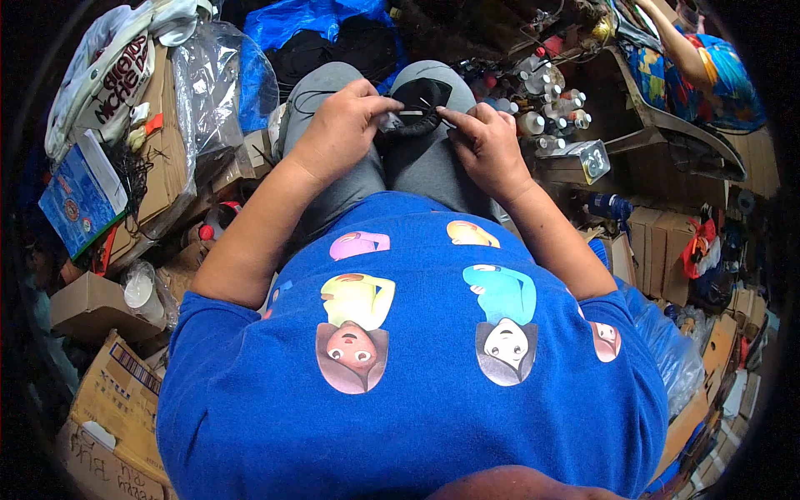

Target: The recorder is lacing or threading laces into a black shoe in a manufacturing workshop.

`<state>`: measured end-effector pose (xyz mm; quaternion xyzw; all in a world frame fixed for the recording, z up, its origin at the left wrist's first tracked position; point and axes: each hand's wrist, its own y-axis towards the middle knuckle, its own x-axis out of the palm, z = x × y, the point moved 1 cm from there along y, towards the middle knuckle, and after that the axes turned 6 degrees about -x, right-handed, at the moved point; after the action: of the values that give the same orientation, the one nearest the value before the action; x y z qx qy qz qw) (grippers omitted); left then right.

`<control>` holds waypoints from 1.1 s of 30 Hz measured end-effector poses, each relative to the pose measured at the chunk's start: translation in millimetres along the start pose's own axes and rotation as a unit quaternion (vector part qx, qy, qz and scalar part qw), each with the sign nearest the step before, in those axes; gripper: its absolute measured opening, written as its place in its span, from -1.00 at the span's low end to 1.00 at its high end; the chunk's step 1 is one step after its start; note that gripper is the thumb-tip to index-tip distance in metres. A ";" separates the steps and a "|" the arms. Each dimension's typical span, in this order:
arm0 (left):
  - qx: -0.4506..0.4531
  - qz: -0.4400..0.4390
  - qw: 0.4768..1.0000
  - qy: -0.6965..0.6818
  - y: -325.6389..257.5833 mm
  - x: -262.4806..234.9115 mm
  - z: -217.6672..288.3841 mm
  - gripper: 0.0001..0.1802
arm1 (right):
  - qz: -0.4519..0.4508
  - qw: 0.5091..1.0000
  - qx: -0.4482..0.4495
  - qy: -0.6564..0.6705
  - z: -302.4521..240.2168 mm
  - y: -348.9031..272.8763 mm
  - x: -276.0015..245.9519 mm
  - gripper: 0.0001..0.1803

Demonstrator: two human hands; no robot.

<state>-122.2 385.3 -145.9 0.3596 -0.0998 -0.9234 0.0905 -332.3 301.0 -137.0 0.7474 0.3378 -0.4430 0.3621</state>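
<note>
A blue shirt (425, 433) with cartoon figures spreads below the gray pants (429, 173) in view. Left of the pants is a blue book (82, 196). Over the pants, the left hand (346, 125) has its fingers pinched narrow on a black cloth (421, 127); the right hand (490, 148) pinches its right edge. The cloth is by the pants' right knee. Small bottles (531, 124) cluster right of the pants.
</note>
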 end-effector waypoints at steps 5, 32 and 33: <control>0.050 0.071 0.982 0.167 0.9 10.5 -8.4 -0.80 | 0.021 0.999 -0.012 -0.033 -1.2 -3.4 7.4 -0.57; 0.048 -0.005 0.999 0.021 24.5 23.3 -28.5 -0.70 | -0.169 0.948 0.076 0.258 47.5 37.4 -15.3 -0.59; 0.051 -0.009 0.999 0.017 26.4 23.6 -29.5 -0.70 | -0.179 0.942 0.081 0.271 47.5 37.8 -15.5 -0.60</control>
<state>-116.6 350.7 -175.9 0.3805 -0.1416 -0.9116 0.0652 -326.8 239.0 -130.2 0.7931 0.5144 -0.3071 0.1096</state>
